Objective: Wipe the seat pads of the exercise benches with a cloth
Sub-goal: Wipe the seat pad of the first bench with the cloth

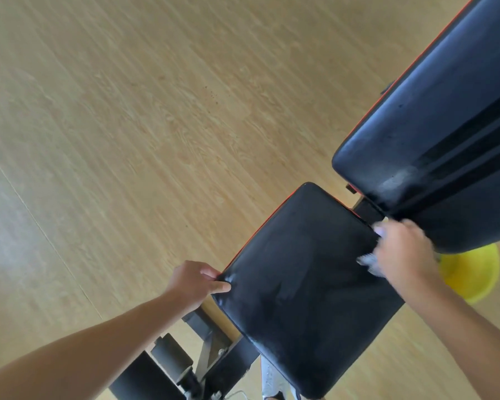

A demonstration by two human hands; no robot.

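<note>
We press our right hand [403,249], bunched around the soft, limp pale cloth [367,261], onto the slick, firm black padded vinyl seat pad [303,287], our left hand [198,281] pinching its corner.

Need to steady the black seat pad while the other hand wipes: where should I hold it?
Probably at the near-left corner of the seat pad, coming from the left. The left hand has its grip there, on the rounded edge, clear of the right hand and cloth.

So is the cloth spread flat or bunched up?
Bunched: only a crumpled bit of cloth pokes out under the right hand, on the seat pad.
</note>
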